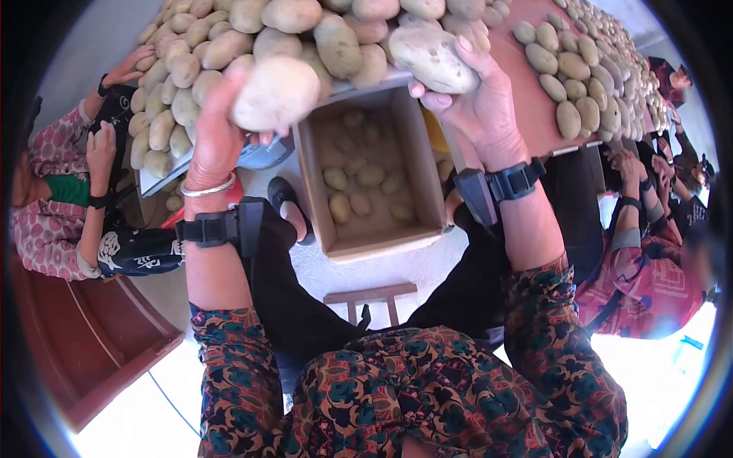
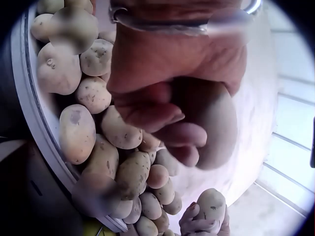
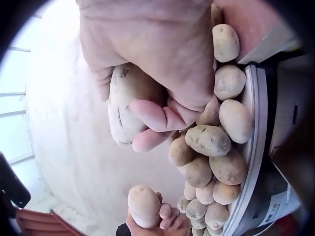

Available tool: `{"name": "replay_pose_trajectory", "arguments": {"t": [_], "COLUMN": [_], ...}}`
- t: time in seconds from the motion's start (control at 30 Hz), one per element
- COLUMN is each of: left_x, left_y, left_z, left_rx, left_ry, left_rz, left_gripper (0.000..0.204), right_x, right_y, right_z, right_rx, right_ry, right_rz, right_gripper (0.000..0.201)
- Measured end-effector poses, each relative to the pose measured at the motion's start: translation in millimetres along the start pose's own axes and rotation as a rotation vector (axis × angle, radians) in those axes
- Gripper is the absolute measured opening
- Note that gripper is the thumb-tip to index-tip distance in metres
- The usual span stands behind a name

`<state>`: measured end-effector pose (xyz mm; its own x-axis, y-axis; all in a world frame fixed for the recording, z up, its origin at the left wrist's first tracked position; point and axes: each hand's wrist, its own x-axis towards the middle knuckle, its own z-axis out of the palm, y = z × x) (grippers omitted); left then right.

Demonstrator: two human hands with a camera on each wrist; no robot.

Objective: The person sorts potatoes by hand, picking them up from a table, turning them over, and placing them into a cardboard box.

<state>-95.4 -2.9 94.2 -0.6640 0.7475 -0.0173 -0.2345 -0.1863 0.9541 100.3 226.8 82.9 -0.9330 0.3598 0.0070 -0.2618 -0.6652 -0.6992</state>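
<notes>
My left hand [image 1: 217, 133] grips a large pale potato [image 1: 276, 93], with its fingers curled under it and the thumb along its side. In the left wrist view those curled fingers [image 2: 184, 135] wrap the same potato's underside. Opposite it, my right hand [image 1: 489, 114] holds another big potato [image 1: 434, 59], which has dark marks on its skin. Seen from the right wrist, that hand's fingers [image 3: 152, 115] close round the potato, and the left hand's potato [image 3: 144, 205] appears lower down. Both hands are raised at the near edge of a potato heap [image 1: 336, 46].
Between the knees stands an open cardboard box [image 1: 311, 191] with several potatoes [image 1: 359, 202] at its bottom. A second potato heap [image 1: 580, 76] lies on a reddish surface [image 1: 510, 46] at the right. Other people sit left and right, beside a red-brown wooden piece [image 1: 84, 336] at the left.
</notes>
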Motion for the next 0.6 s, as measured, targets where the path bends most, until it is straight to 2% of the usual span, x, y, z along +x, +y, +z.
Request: {"name": "replay_pose_trajectory", "arguments": {"t": [0.07,0.13,0.2,0.3,0.37,0.4,0.47,0.53,0.6], "left_x": [-5.3,-3.9,-4.7,5.3,10.8,13.9,15.1,13.5,9.4], "left_y": [-11.4,-25.4,-46.7,-58.3,-56.2,-54.0,-48.7,-48.1,-49.6], "left_z": [1.9,18.0,31.8,32.0,28.5,31.1,36.8,45.2,48.1], "left_rx": [0.428,0.679,0.996,1.166,1.076,1.079,0.89,0.799,0.631], "left_ry": [-0.231,-0.498,-0.717,-0.738,-0.523,-0.523,-0.352,-0.338,-0.401], "left_rz": [-0.264,-0.475,-0.617,-0.648,-0.354,-0.332,-0.26,-0.282,-0.286], "left_gripper": [0.052,0.058,0.068,0.06,0.042,0.042,0.033,0.032,0.03], "right_x": [-1.9,-5.3,-6.7,-6.8,-9.9,-6.8,-3.1,-4.3,-2.0], "right_y": [-3.3,-2.9,-2.6,0.3,6.3,4.7,11.1,12.1,16.2], "right_z": [-6.3,-12.7,-13.1,-11.3,-2.6,2.0,0.5,-0.1,3.4], "right_rx": [-0.071,-0.112,-0.237,-0.295,-0.313,-0.338,-0.372,-0.4,-0.414], "right_ry": [0.024,0.048,0.081,0.155,0.217,0.272,0.28,0.245,0.24], "right_rz": [-0.016,-0.026,-0.031,-0.018,0.007,0.02,0.001,0.051,0.051], "right_gripper": [0.055,0.055,0.054,0.051,0.049,0.049,0.055,0.059,0.059]}}
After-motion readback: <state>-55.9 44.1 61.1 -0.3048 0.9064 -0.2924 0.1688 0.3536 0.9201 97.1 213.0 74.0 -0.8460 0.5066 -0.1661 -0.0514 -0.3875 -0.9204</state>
